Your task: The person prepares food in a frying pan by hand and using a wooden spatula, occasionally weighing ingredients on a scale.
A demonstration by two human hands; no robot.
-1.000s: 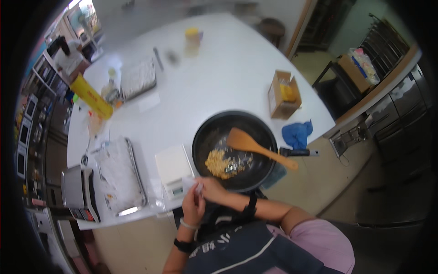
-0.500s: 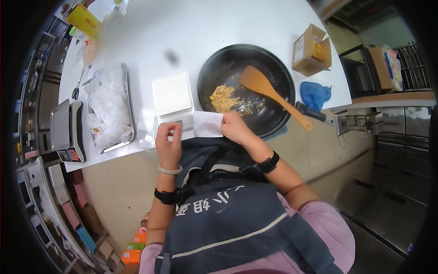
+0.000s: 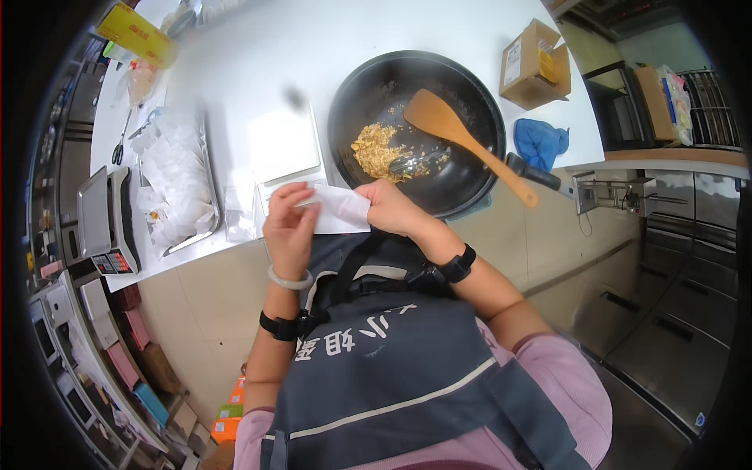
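A small white bag (image 3: 342, 206), thin and paper-like, is stretched between my two hands in front of the table edge. My right hand (image 3: 393, 208) pinches its right end, fingers closed. At its left end is my left hand (image 3: 290, 233), with bent fingers at the upper corner and the thumb lower down; their exact grip is partly hidden. Just beyond stands a black wok (image 3: 368, 86) holding a heap of golden-brown crumbly bits (image 3: 374, 150) and a clear-looking spoon (image 3: 406, 165). A wooden spatula (image 3: 462, 137) lies across the wok's right rim.
Left of the wok lies a white scale (image 3: 286, 145), partly behind my left hand. A metal tray (image 3: 211, 184) holds white bags (image 3: 174, 176), with another scale (image 3: 106, 215) farther left. An open cardboard box (image 3: 526, 70) and blue cloth (image 3: 540, 143) sit right of the wok.
My left hand has moved up to the bag's left end, its fingers spreading from a pinch. The bag and my right hand have shifted slightly left, and the bag's upper edge now bends.
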